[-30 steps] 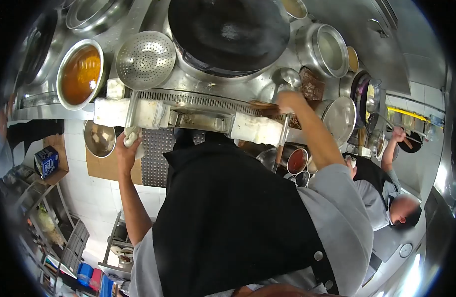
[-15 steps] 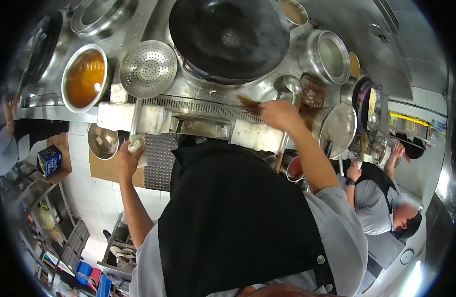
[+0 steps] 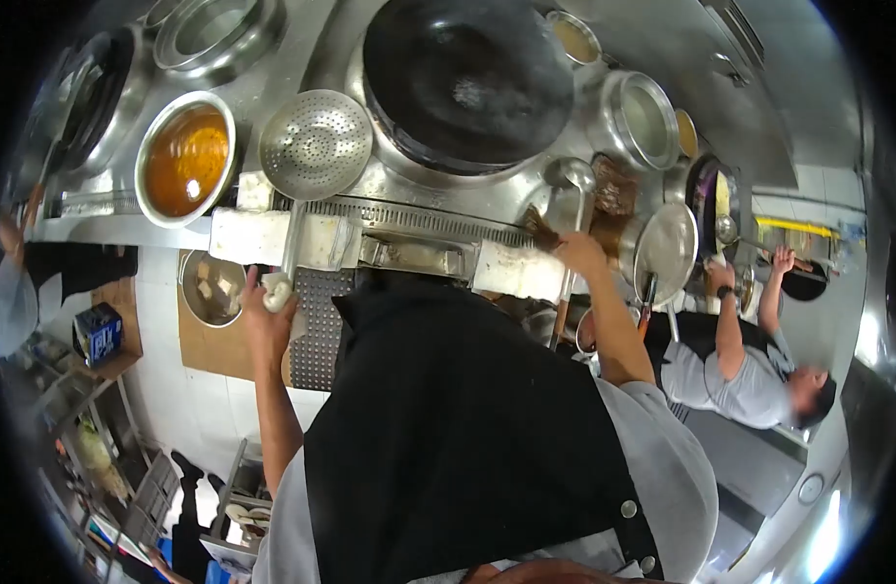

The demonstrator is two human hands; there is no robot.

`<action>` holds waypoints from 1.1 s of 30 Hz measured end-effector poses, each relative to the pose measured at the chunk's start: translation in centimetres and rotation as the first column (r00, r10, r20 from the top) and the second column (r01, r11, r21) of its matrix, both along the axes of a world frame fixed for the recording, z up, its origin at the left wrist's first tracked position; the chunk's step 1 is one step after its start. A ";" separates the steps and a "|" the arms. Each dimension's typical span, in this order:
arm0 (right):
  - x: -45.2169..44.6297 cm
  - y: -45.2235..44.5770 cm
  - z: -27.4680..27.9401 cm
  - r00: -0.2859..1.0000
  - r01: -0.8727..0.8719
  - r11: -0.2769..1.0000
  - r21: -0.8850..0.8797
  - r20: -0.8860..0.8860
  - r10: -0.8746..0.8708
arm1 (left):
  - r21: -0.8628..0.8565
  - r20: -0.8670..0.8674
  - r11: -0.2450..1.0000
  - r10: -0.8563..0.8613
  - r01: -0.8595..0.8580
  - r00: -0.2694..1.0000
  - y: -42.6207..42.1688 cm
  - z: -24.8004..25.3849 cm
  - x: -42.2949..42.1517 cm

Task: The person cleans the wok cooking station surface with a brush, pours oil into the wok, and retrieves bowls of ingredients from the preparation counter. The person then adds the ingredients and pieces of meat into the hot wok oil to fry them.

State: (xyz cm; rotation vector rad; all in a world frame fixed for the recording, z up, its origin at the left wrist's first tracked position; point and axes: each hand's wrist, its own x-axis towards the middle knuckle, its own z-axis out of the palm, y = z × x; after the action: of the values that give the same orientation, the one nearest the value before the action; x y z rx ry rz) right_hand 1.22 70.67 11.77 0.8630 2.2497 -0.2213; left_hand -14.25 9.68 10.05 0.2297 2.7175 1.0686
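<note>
Holding strainer [image 3: 316,144] in left hand [image 3: 266,317], brush [image 3: 538,230] in right hand [image 3: 580,252]

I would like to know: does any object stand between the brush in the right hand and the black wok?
Nothing visible stands on the steel stovetop between the brush, held in the right hand, and the black wok. The nearby ladle lies to the right in the picture, beside that direct path.

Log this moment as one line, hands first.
left hand: gripping perforated skimmer by handle | right hand: holding bristle brush | black wok: right of skimmer bowl | metal ladle: beside brush
</note>
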 end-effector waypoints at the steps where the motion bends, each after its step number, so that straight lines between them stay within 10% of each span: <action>1: -0.2 -0.9 2.4 1.000 0.029 1.000 0.010 0.000 -0.029 | 0.068 -0.064 0.996 0.062 -0.058 0.996 0.5 0.9 -0.7; 5: -1.6 -4.0 2.7 0.942 0.006 0.999 0.052 -0.335 0.012 | 0.483 0.286 0.830 0.152 -0.280 0.946 3.7 3.6 -4.3; 9: -1.7 -5.0 3.7 0.999 0.043 0.994 -0.101 0.034 -0.040 | 0.710 0.544 0.589 -0.111 -0.385 0.832 8.0 2.7 -7.5; 11: 0.5 -2.7 4.1 0.980 0.200 0.961 0.193 -0.038 -0.196 | 0.719 0.601 0.577 -0.238 -0.386 0.763 10.2 3.8 -7.1; 17: 3.8 -3.4 -0.4 0.807 0.384 0.917 0.112 -0.522 -0.274 | 0.686 0.618 0.651 -0.284 -0.326 0.733 15.6 2.3 -5.4; 20: 4.9 -6.0 -8.5 0.839 0.361 0.900 0.243 -0.507 -0.200 | 0.679 0.625 0.653 -0.276 -0.335 0.730 18.7 3.3 -4.8; 24: 6.7 -5.0 -5.0 0.777 0.276 0.961 -0.006 -0.587 -0.227 | 0.582 0.728 0.669 -0.177 -0.462 0.662 22.1 2.6 -7.5; 26: 9.0 -6.3 -2.3 0.623 0.412 0.911 -0.007 -0.727 -0.288 | 0.694 0.673 0.607 -0.355 -0.387 0.649 23.5 2.3 -9.5; 33: 13.7 -6.9 -4.4 0.621 0.483 0.864 0.141 -0.751 -0.225 | 0.535 0.675 0.725 -0.059 -0.433 0.735 30.8 -0.4 -14.1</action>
State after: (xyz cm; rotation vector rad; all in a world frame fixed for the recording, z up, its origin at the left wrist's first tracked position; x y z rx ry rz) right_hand 14.88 63.78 7.36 1.6594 2.8606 -0.4358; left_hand -28.30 40.52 9.67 -0.3155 1.6567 1.7606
